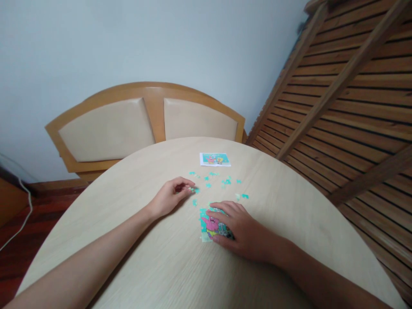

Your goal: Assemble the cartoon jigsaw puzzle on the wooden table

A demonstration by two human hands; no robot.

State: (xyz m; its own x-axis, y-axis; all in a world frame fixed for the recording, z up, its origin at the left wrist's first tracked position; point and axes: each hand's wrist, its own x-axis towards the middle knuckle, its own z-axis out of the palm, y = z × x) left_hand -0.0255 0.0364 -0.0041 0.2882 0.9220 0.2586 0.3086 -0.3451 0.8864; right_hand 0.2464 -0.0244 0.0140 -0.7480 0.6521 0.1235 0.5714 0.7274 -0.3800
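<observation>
Partly joined: jigsaw puzzle, near centre, under right hand, thumb and fingers apart. Unjoined: loose teal pieces, farther, before picture sheet. Left hand at 1 piece, pinch unclear.

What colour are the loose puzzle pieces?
The loose puzzle pieces are mostly turquoise; the head view shows it best.

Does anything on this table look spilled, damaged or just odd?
Nothing stands out. The loose pieces are scattered between the card and the part-built puzzle, normal for a jigsaw, and I see no spill or damage. The right hand hides some of the puzzle, so I can't judge that part.
</observation>
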